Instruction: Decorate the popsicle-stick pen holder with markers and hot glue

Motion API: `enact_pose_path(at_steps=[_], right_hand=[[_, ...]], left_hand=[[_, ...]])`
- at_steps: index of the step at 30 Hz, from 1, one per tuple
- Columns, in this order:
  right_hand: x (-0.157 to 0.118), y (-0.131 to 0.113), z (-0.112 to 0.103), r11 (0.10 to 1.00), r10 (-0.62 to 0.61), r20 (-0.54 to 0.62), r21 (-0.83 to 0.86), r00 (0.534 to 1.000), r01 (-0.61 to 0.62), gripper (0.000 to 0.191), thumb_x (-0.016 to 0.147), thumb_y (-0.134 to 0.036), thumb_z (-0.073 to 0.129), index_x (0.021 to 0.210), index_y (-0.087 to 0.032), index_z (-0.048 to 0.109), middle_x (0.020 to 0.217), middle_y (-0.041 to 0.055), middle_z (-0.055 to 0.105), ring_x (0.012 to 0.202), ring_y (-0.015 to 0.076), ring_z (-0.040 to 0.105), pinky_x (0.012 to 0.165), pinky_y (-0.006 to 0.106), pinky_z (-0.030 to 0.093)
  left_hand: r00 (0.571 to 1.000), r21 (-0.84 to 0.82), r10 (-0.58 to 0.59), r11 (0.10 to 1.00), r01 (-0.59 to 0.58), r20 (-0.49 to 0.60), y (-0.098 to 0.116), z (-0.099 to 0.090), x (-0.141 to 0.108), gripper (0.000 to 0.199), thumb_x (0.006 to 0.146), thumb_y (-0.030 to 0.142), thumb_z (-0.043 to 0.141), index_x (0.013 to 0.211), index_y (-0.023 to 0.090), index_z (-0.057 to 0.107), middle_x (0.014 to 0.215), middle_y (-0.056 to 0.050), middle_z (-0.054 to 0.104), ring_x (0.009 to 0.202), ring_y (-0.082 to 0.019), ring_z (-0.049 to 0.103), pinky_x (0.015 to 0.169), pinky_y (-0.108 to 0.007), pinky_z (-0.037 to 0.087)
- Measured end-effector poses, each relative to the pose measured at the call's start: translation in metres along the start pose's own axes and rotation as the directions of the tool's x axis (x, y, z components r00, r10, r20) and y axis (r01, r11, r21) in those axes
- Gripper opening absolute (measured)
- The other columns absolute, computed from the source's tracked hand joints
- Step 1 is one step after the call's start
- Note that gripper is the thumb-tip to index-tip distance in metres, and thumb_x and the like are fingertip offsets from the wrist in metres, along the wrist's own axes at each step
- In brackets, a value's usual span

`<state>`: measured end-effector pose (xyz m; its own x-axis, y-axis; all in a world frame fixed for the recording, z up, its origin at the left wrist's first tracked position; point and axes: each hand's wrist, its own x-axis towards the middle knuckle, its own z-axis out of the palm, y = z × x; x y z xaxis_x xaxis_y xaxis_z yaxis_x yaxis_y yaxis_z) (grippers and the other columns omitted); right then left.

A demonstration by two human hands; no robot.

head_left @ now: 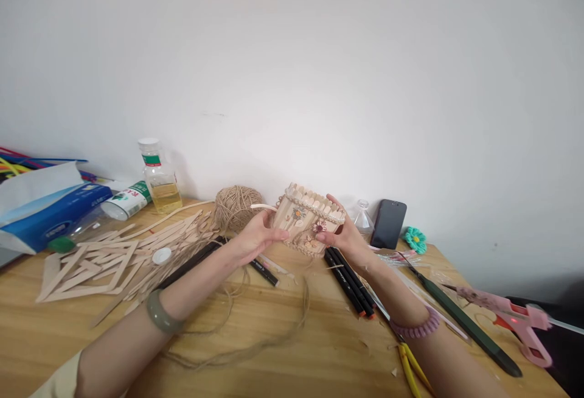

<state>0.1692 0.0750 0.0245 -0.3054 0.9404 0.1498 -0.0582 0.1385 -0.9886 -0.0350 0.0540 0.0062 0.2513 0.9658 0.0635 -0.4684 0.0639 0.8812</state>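
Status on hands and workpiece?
Left hand and right hand both gripping stick-built piece, raised. Twine ball close behind left hand. Markers below right hand.

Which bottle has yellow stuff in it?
The upright bottle with the white cap. The green-capped bottle lies on its side, and the small clear one sits beside the phone; neither shows any yellow.

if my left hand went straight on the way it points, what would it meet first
Your left hand would meet the wooden-stick piece it holds; beyond that, probably your right hand or the wall, though depth is unclear.
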Motion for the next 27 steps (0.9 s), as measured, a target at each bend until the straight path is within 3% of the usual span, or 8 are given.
enact_pose_path(at_steps=[6,11,13,16,18,19,22,27], right_hand=[[-0.006,-0.008,0.001,0.997,-0.047,0.042,-0.057,0.998,0.05,0.115,0.049,-0.042,0.086,0.14,-0.02,0.019,0.139,0.0154,0.045,0.126,0.0306,0.046,0.107,0.047,0.035],[-0.01,-0.006,-0.008,0.837,-0.321,0.05,-0.452,0.946,0.308,0.113,0.059,-0.043,0.082,0.145,-0.024,0.011,0.149,0.0145,0.026,0.136,0.0308,0.032,0.112,0.049,0.025],[-0.012,-0.005,-0.011,0.724,-0.407,0.06,-0.587,0.911,0.362,0.113,0.062,-0.04,0.081,0.146,-0.026,0.007,0.152,0.0145,0.018,0.139,0.0323,0.024,0.112,0.052,0.022],[-0.016,-0.002,-0.012,0.575,-0.475,0.118,-0.709,0.872,0.409,0.113,0.066,-0.035,0.079,0.147,-0.029,0.0,0.151,0.0155,0.019,0.138,0.034,0.028,0.108,0.053,0.03],[-0.019,0.0,-0.01,0.506,-0.501,0.168,-0.739,0.849,0.444,0.112,0.069,-0.033,0.077,0.147,-0.031,-0.004,0.15,0.0159,0.022,0.136,0.0341,0.031,0.106,0.053,0.034],[-0.021,0.0,-0.008,0.48,-0.512,0.188,-0.747,0.838,0.461,0.112,0.07,-0.033,0.076,0.147,-0.03,-0.005,0.149,0.0163,0.022,0.136,0.0342,0.032,0.106,0.053,0.035],[-0.025,0.0,-0.003,0.427,-0.537,0.224,-0.759,0.813,0.491,0.11,0.072,-0.031,0.075,0.148,-0.028,-0.006,0.148,0.0174,0.026,0.136,0.0338,0.032,0.107,0.052,0.034],[-0.028,0.0,0.0,0.387,-0.594,0.28,-0.722,0.754,0.573,0.102,0.075,-0.026,0.073,0.147,-0.03,0.001,0.143,0.0151,0.033,0.134,0.0314,0.036,0.108,0.05,0.034]], left_hand=[[0.998,0.127,0.023,0.991,-0.032,0.066,-0.002,-0.009,0.002,0.066,0.049,0.031,0.089,0.104,0.019,0.053,0.121,-0.013,0.059,0.12,-0.032,0.053,0.103,-0.049,0.04],[0.988,0.379,0.095,0.915,-0.136,0.124,0.018,-0.027,0.006,0.121,0.037,0.029,0.094,0.139,0.03,0.029,0.153,-0.015,0.019,0.141,-0.037,0.022,0.111,-0.057,0.022],[0.938,0.598,0.3,0.725,-0.343,0.175,0.028,-0.023,0.001,0.117,0.045,0.036,0.091,0.142,0.031,0.025,0.154,-0.013,0.015,0.143,-0.034,0.012,0.115,-0.055,0.012],[0.692,0.786,0.588,0.148,-0.6,0.418,0.036,-0.007,-0.012,0.076,0.065,0.045,0.08,0.131,0.027,0.046,0.14,-0.011,0.041,0.138,-0.032,0.023,0.114,-0.054,0.018],[0.568,0.749,0.586,-0.105,-0.654,0.578,0.034,0.005,-0.018,0.051,0.073,0.044,0.073,0.118,0.024,0.06,0.126,-0.009,0.057,0.132,-0.031,0.032,0.111,-0.052,0.025],[0.538,0.719,0.553,-0.172,-0.673,0.636,0.032,0.009,-0.02,0.04,0.077,0.042,0.071,0.111,0.023,0.064,0.119,-0.008,0.063,0.129,-0.031,0.036,0.11,-0.052,0.026],[0.541,0.678,0.469,-0.188,-0.711,0.698,0.022,0.012,-0.019,0.014,0.087,0.029,0.062,0.095,0.021,0.069,0.097,-0.004,0.074,0.117,-0.027,0.051,0.105,-0.051,0.03],[0.594,0.682,0.475,-0.018,-0.731,0.649,0.013,0.005,-0.014,0.01,0.087,0.022,0.061,0.086,0.023,0.071,0.082,-0.002,0.076,0.101,-0.023,0.062,0.102,-0.048,0.032]])
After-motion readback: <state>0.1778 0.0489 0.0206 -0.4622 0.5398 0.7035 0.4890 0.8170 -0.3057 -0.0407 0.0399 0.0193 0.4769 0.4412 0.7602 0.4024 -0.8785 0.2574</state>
